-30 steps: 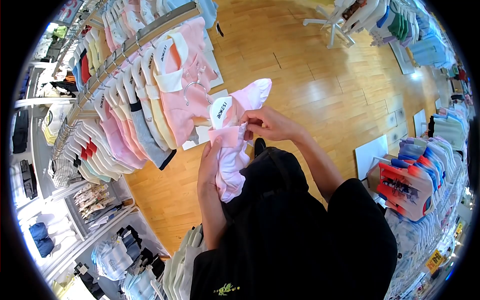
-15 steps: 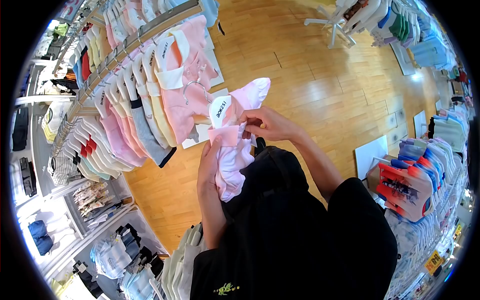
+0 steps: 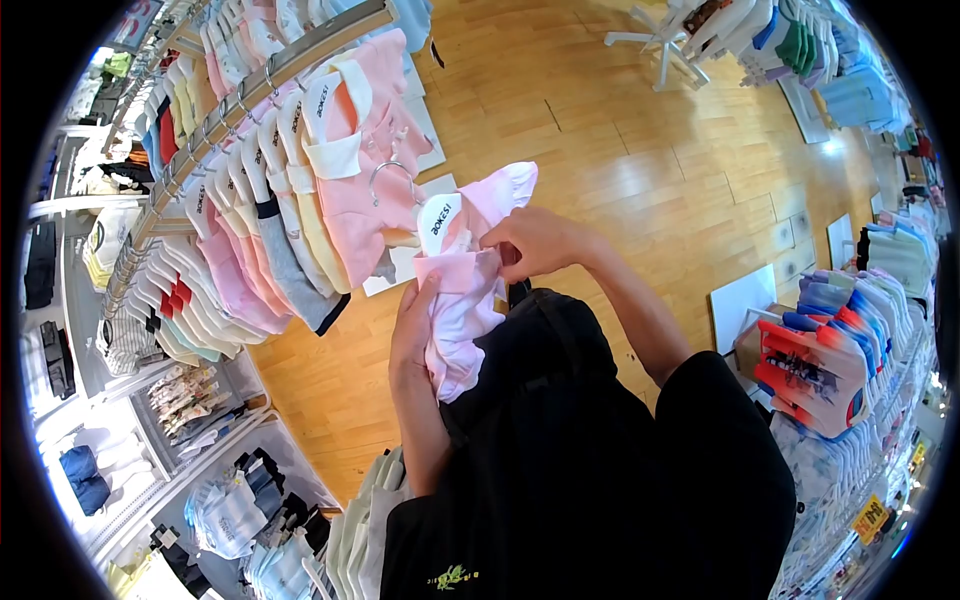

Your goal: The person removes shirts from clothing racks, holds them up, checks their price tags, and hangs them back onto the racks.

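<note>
A small pink shirt (image 3: 455,335) with a folded collar hangs on a white hanger (image 3: 440,222) marked "AOKESI", in front of my body. The hanger's metal hook (image 3: 395,172) points up and left. My left hand (image 3: 412,320) grips the shirt's left side just under the collar, thumb on the front. At the right of the collar, my right hand (image 3: 535,242) pinches the fabric with bent fingers. One ruffled pink sleeve (image 3: 512,188) sticks out above my right hand. Part of the shirt is hidden behind my hands.
A wooden rail (image 3: 270,80) at the upper left carries several children's tops, including a peach shirt (image 3: 370,200). Shelves with folded clothes (image 3: 110,470) stand at the lower left. More garments (image 3: 810,370) hang at the right. The wooden floor (image 3: 620,190) lies between.
My right hand has shifted slightly right and turned at the collar, and the collar's right edge is now drawn out toward it. The left hand keeps its grip on the shirt.
</note>
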Demonstrator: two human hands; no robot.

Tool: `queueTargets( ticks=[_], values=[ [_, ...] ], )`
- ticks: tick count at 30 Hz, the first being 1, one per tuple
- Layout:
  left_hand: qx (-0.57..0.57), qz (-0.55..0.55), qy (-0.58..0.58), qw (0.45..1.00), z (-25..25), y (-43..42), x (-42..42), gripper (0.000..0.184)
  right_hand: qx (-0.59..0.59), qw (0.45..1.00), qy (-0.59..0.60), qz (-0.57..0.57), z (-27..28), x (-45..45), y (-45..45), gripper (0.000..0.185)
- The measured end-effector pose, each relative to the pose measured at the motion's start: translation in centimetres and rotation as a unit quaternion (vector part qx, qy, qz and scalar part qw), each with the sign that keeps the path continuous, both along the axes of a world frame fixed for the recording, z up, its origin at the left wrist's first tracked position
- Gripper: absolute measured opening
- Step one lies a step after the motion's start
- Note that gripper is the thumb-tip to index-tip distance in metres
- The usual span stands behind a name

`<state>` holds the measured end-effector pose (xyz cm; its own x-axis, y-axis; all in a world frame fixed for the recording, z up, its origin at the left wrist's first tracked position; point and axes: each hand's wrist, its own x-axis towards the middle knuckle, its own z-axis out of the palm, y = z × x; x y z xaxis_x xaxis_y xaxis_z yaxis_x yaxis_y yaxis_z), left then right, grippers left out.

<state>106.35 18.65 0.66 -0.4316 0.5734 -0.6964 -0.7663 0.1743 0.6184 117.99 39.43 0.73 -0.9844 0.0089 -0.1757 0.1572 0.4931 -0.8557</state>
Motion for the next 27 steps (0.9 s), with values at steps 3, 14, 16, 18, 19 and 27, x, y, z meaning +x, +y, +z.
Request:
queueTargets(
  ticks=[3,14,16,18,19,27],
  values=[
    [0.012,0.0,-0.003,1.0,-0.1,0.0,0.1,0.04,-0.001,1.0,-0.01,0.013,0.6,-0.3,0.1,0.022],
    [-0.008,-0.008,-0.005,1.0,0.4,0.0,0.4,0.041,0.081,0.993,-0.063,0.054,0.1,-1.3,-0.7,0.02],
    [-0.01,-0.011,-0.005,1.0,0.3,0.0,0.4,0.041,0.053,0.992,-0.097,0.066,0.1,-1.5,-0.8,0.019],
    [-0.012,-0.014,0.007,1.0,0.3,0.0,0.4,0.041,0.054,0.99,-0.093,0.088,0.1,-1.5,-0.8,0.019],
    [-0.012,-0.014,0.007,1.0,0.3,0.0,0.4,0.041,0.054,0.99,-0.093,0.088,0.0,-1.5,-0.8,0.019],
    [-0.024,-0.014,0.018,0.999,0.7,-0.1,0.2,0.042,0.097,0.992,0.007,0.078,-1.2,-1.1,-0.5,0.017]
  ],
)
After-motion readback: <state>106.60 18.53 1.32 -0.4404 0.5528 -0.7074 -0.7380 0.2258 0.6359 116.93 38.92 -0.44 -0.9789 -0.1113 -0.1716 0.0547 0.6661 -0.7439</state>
